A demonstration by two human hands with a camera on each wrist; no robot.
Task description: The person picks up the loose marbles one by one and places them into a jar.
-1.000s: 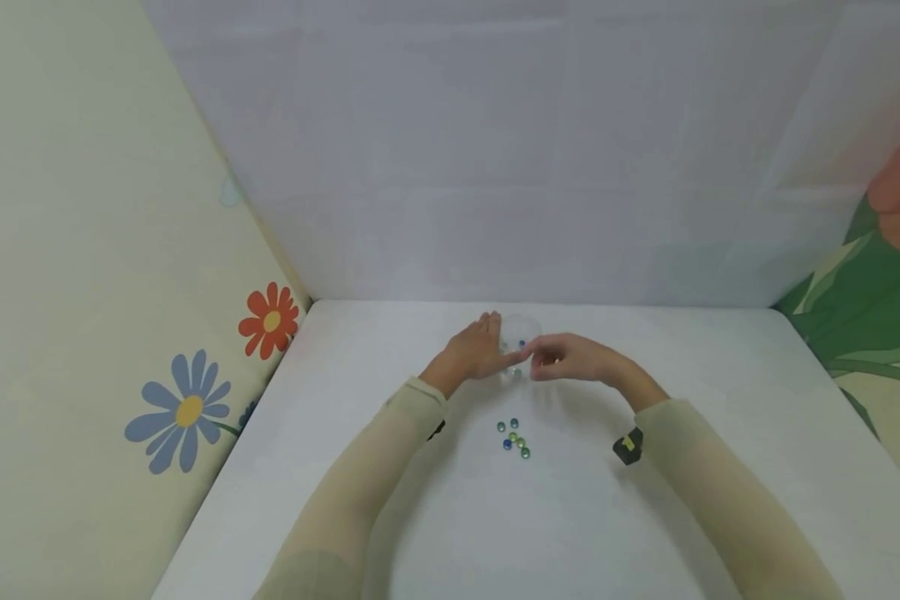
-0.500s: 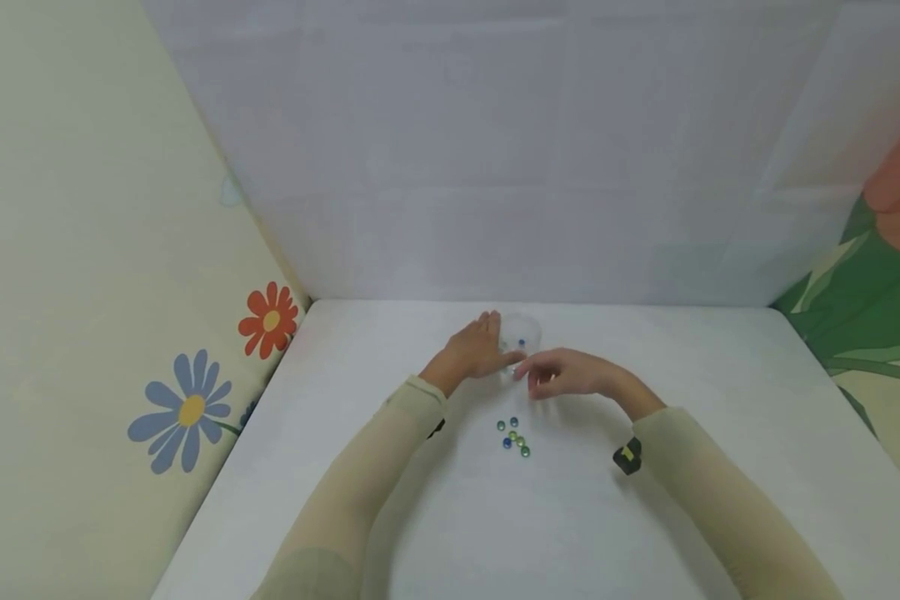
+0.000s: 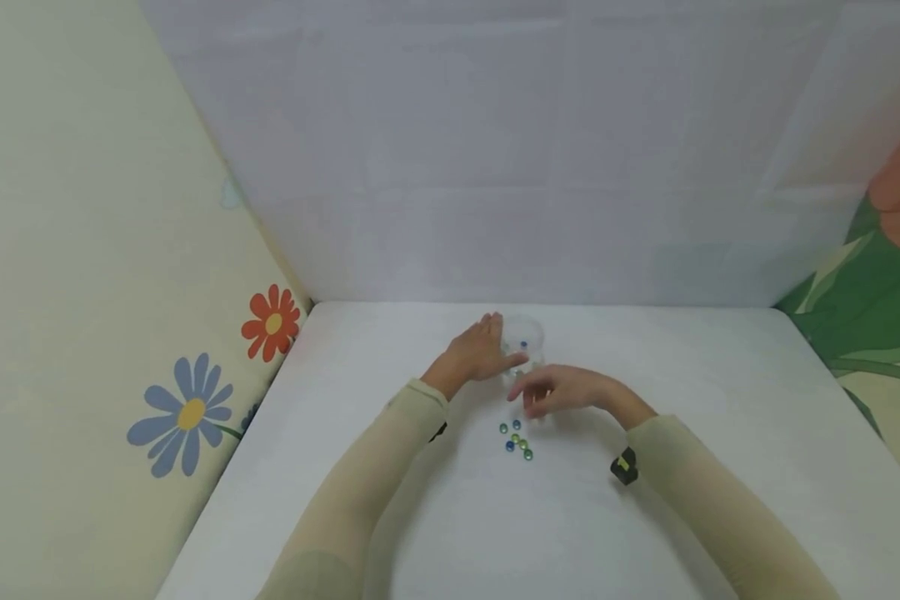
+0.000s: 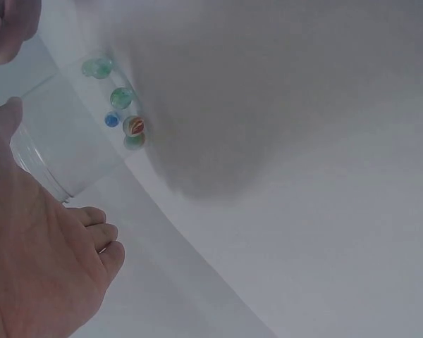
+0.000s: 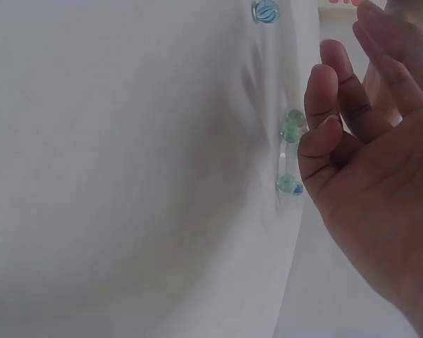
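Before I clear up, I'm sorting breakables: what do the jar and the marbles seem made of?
Jar: smooth, clear glass or plastic, can't tell which; its wall is see-through. Marbles: probably glass, glossy, partly translucent; coloured swirls show in some.

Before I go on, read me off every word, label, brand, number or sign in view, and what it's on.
No readable text in any view.
Clear container: no label visible.
Marbles inside it: swirl patterns or plain colour, no lettering visible.
Black device at the right wrist: yellow patch, too small to tell if it bears writing.
Side wall: printed flowers, no words.
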